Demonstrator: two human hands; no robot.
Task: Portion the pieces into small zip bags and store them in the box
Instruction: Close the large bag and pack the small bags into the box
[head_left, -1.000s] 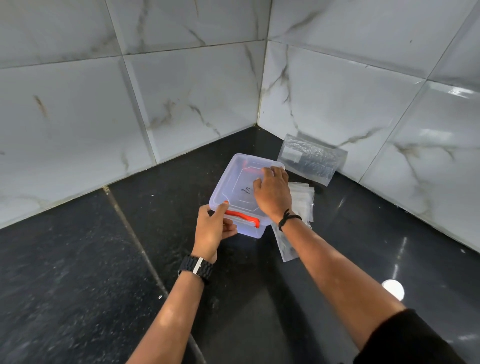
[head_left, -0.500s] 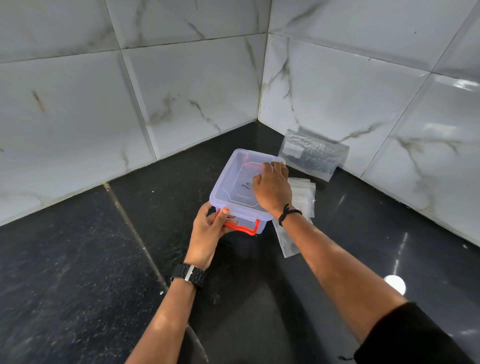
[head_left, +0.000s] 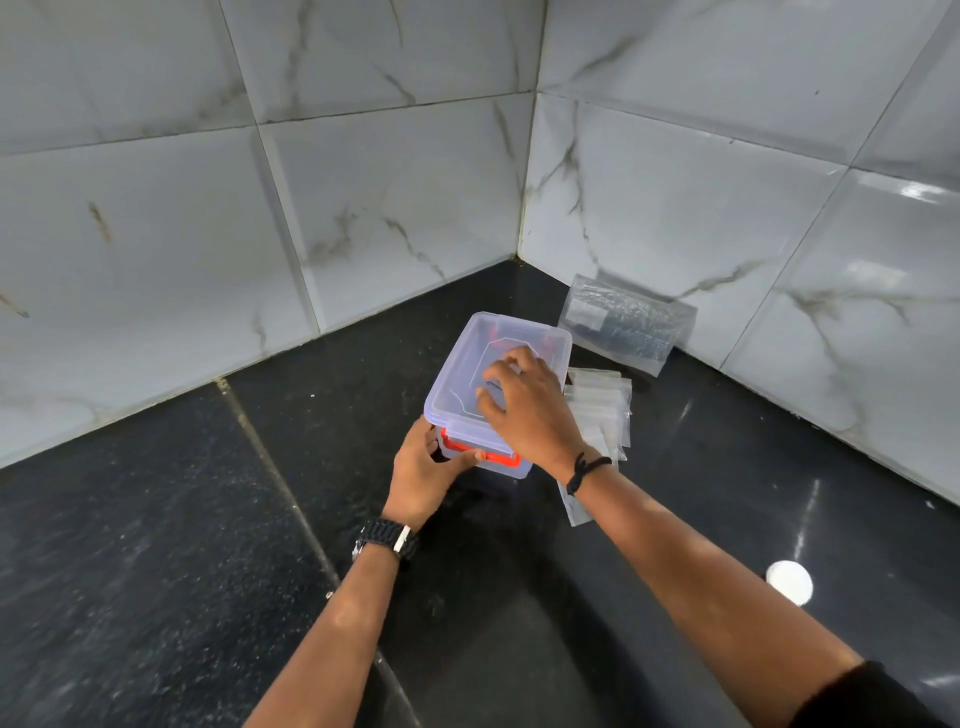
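Note:
A clear plastic box (head_left: 467, 364) with its lid on stands on the black counter near the wall corner. Its orange latch (head_left: 506, 458) lies against the near end. My left hand (head_left: 423, 475) grips that near end, thumb at the left corner and a finger laid along the latch. Resting on the lid, my right hand (head_left: 532, 410) touches the middle of it with arched fingertips. A stack of small clear zip bags (head_left: 605, 410) lies flat just right of the box. A larger clear bag (head_left: 631, 332) with dark pieces inside leans on the right wall.
Marble-tiled walls meet in a corner just behind the box. The black counter (head_left: 182, 545) has a seam running diagonally left of my left arm. A bright lamp reflection (head_left: 789, 582) shows on the counter at the right.
The orange latch swung down from the lid's edge to the box's near end under my left hand. My right hand slid from the lid's right side toward its middle.

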